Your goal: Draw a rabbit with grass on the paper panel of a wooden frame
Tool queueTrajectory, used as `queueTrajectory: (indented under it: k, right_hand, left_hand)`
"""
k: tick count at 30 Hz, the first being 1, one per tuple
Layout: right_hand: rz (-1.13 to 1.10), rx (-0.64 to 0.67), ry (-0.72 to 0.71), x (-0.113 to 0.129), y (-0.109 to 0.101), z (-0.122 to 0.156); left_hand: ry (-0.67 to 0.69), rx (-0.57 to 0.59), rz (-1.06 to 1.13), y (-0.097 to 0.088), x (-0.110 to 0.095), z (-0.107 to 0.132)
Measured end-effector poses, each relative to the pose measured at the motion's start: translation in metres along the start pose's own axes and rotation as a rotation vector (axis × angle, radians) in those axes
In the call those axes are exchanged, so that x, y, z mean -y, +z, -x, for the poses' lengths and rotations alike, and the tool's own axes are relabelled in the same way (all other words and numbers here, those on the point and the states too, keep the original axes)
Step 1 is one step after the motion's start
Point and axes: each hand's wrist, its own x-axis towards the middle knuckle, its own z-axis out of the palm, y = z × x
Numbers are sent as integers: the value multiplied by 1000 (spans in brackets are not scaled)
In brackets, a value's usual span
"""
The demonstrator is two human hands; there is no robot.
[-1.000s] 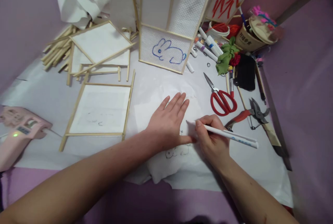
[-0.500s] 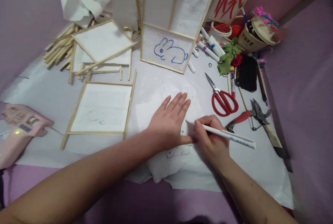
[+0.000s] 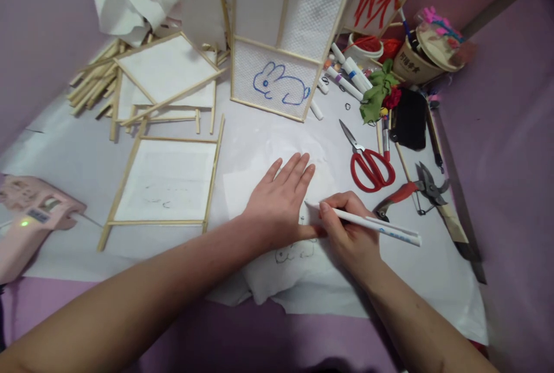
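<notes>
My left hand (image 3: 279, 200) lies flat on a thin white sheet of paper (image 3: 236, 191), fingers stretched away from me and the thumb out to the right. In my right hand (image 3: 352, 231) is a slim white pen (image 3: 374, 223), held in a writing grip with its tip at the paper just right of my left hand. Small dark line drawings (image 3: 295, 253) show on the paper below my left thumb; part of them is covered by the hands. Straight ahead stands a wooden-framed panel (image 3: 277, 81) with a blue rabbit outline.
A stick frame with white paper (image 3: 167, 182) lies to the left, near a pink glue gun (image 3: 37, 211). Behind it are wooden sticks (image 3: 97, 81). On the right lie red-handled scissors (image 3: 367, 165), pruning shears (image 3: 426, 188), markers (image 3: 346, 81), a rose (image 3: 392, 97) and a black case (image 3: 409, 119).
The view has shifted slightly. The pen tip stays close to the same spot beside my left hand, and both hands keep their pose.
</notes>
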Motion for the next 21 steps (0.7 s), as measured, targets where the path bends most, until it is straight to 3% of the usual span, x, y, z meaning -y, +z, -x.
queueTrajectory:
  k: [12,21]
  right_hand:
    - [-88,-3,79,1,2,3]
    - [-54,-44,34,-3,-2,1]
  left_hand:
    - [-1,11,-9,0,1,0]
    - [-9,25,-4,-1,1,-1]
